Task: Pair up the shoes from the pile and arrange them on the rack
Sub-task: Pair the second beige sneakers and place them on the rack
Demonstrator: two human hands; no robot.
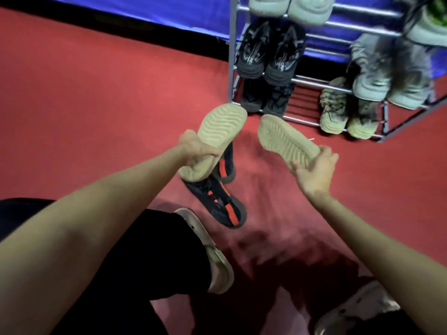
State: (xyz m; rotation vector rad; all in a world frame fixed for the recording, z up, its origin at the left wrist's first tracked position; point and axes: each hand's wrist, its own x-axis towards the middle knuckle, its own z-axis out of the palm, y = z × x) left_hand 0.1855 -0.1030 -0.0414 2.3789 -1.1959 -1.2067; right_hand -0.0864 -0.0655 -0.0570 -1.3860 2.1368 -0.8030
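Gripped at the heel by the left hand (193, 147) and right hand (314, 171), the left shoe (217, 136) and right shoe (285, 139) at frame centre are judged light and stiff-soled.

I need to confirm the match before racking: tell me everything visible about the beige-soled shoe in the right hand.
The beige-soled shoe is held sole-up above the red floor, toe pointing up-left toward the rack. Its rubbery-looking tan sole shows ridged chevron-like tread. The right hand grips its heel end from below. The upper is hidden. It touches nothing else.
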